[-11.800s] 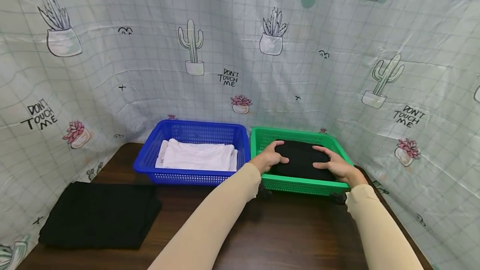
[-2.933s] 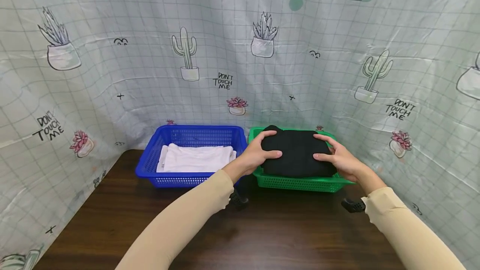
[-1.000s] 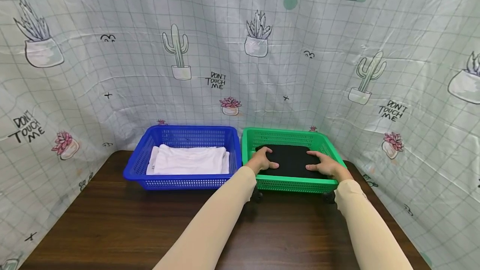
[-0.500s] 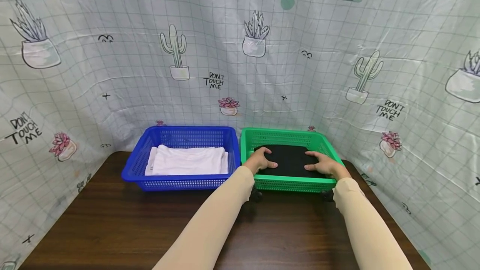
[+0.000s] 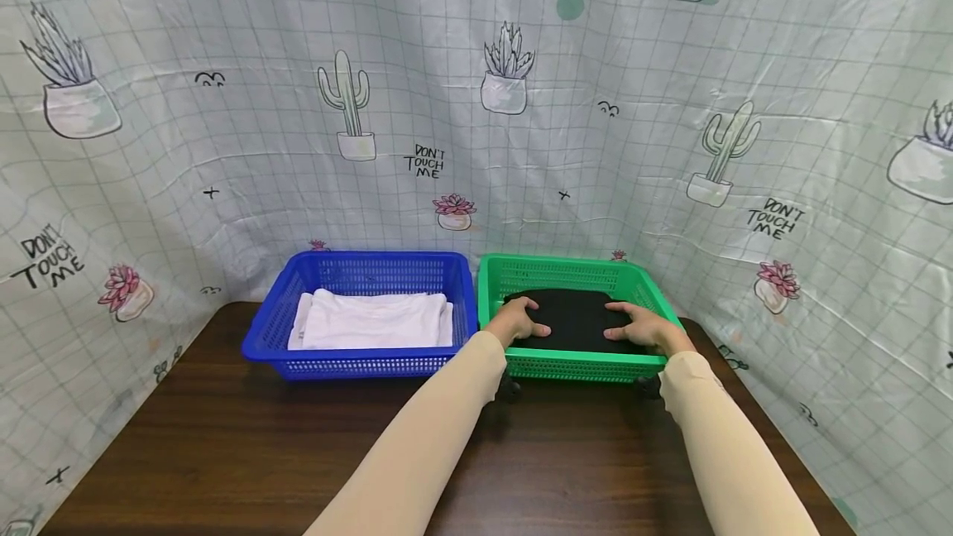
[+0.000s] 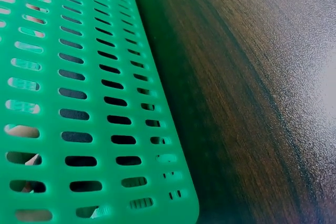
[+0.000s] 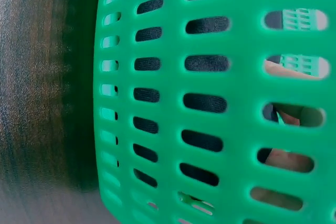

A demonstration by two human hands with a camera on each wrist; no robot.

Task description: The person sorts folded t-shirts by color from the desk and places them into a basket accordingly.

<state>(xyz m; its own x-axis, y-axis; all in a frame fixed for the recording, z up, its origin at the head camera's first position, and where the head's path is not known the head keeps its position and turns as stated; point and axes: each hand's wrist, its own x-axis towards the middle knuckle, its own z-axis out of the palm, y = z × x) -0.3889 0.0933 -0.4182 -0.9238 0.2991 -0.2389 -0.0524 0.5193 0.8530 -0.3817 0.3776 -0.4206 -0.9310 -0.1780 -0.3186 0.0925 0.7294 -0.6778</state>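
Observation:
In the head view a folded black cloth (image 5: pixel 575 317) lies inside the green basket (image 5: pixel 588 364). My left hand (image 5: pixel 514 321) holds its left end, and my right hand (image 5: pixel 644 327) holds its right end. Both thumbs lie on the cloth's top near the front, with a finger of each hand stretched toward the back; the other fingers are hidden. Through the slots of the basket wall (image 6: pixel 47 124) in the left wrist view, dark fabric shows. The right wrist view has dark knit cloth (image 7: pixel 205 64) behind the slots too, and bits of a hand.
A blue basket (image 5: pixel 372 364) with folded white cloths (image 5: pixel 375 321) stands directly left of the green one. Both sit at the back of a dark wooden table (image 5: pixel 298 445). A printed curtain (image 5: pixel 447 106) hangs behind and along both sides.
A black cloth lying at the table's left 11.8 s ago is gone from there. Held above the green basket 2.9 s ago, black cloth now sits lower inside it. Hands barely moved this last second.

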